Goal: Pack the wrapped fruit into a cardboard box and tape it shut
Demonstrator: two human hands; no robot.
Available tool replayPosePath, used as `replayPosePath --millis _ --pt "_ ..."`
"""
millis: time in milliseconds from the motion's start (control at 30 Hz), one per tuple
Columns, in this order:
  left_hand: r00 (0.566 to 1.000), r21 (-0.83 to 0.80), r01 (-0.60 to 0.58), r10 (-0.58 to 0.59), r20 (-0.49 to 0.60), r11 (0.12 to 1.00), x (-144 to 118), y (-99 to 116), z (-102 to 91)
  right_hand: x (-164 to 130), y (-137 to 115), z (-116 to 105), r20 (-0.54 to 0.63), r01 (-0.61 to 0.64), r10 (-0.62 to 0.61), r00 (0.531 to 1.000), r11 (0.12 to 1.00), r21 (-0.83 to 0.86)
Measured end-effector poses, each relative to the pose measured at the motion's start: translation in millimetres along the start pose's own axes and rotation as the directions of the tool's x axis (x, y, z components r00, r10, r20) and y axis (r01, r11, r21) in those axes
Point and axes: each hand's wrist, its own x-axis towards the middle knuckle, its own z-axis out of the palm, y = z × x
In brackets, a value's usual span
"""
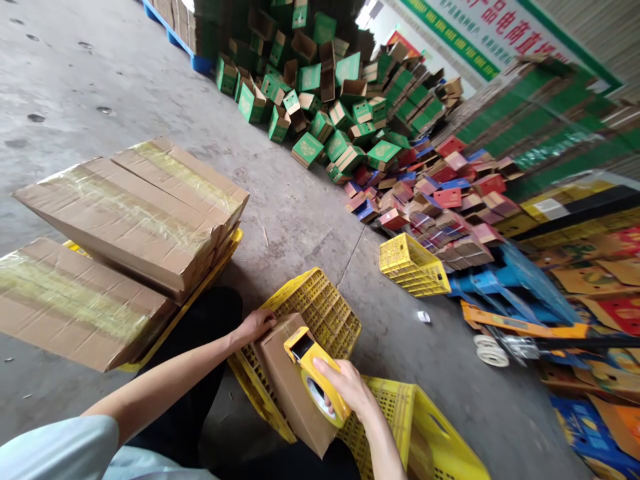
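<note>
Brown cardboard box (pixel 293 390) lies on our upturned yellow plastic crate (pixel 320 307); left hand (pixel 256 325) fingers rest flat on its far end, right hand (pixel 345 387) grips yellow tape dispenser (pixel 315 377) against its top. Box's near corner is cut off behind our right forearm

Box (pixel 295 393) is plain matt brown cardboard, a bit rough looking. The tape dispenser (pixel 316 380) is smooth, slightly glossy yellow plastic. The crates (pixel 320 307) are yellow plastic mesh. The big flat cartons (pixel 130 213) are cardboard wrapped in shiny clear tape. Floor (pixel 125 87) is dull, rough grey concrete.
</note>
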Motion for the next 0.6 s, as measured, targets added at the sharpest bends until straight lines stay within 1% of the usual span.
replayPosePath --millis 200,367,500,600 --pt "0.996 0.059 -0.049 0.053 -0.072 0.997 -3.9 2.3 -1.4 0.5 2.2 5.6 -0.062 0.017 -0.018 0.998 1.000 -0.015" --pt "0.986 0.068 -0.072 0.081 -0.143 0.995 -10.6 -3.3 -5.6 0.5 7.4 6.7 -0.081 0.025 -0.028 0.996 0.999 -0.039" --pt "0.978 -0.001 -0.104 0.102 -0.183 0.995 -12.8 -6.5 -6.4 1.2 10.6 5.9 -0.092 0.027 -0.031 0.995 0.999 -0.046" --pt "0.969 -0.105 -0.157 0.133 -0.207 0.982 -12.5 1.8 -5.4 1.2 10.9 6.1 -0.094 0.025 -0.030 0.995 0.998 -0.054"
